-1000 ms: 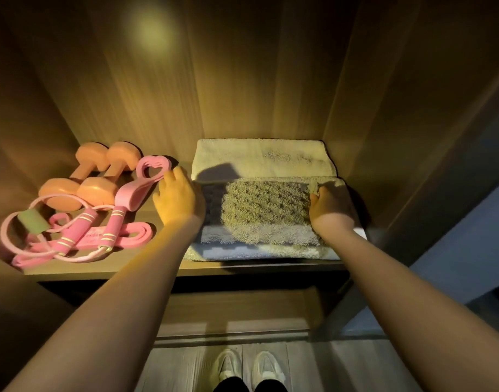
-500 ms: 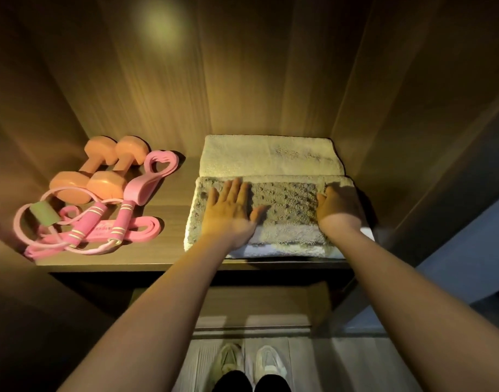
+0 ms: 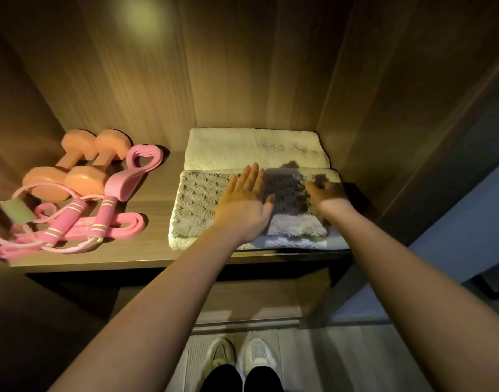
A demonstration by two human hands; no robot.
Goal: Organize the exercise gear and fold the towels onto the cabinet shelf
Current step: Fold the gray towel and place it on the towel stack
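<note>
Okay, on my feed both hands are on the towel stack, right of centre in the frame. The left hand (image 3: 244,205) lies flat on the grey knobbly towel (image 3: 203,202), fingers straight and close together, pointing up the frame, thumb stuck out to the right. The palm is pressed onto the cloth and nothing is gripped. The right hand (image 3: 328,193) rests on the right part of the same towel, with its fingers aimed toward the upper left. It sits in deep shadow, so I can't tell whether it pinches the fabric or just lies on it.

The grey knobbly towel is folded and lies on a white towel (image 3: 296,240), whose fluffy edge peeks out below it near the front lip of the shelf (image 3: 146,258). Just above, touching its far edge, a folded cream towel (image 3: 251,148) lies against the cabinet's back panel.

Over on the left of the frame the exercise gear is grouped on the same shelf. Two orange dumbbells (image 3: 78,168) lie side by side, with a pink heart-shaped grip (image 3: 142,162) just to their right. Below them is a jump rope (image 3: 64,219) with striped pink handles and a looped pale cord. A pink resistance band (image 3: 123,226) lies flat under the handles. A green tag (image 3: 16,212) sits near the left edge.

At bottom centre, two white shoes (image 3: 242,355) stand on the floor.
</note>
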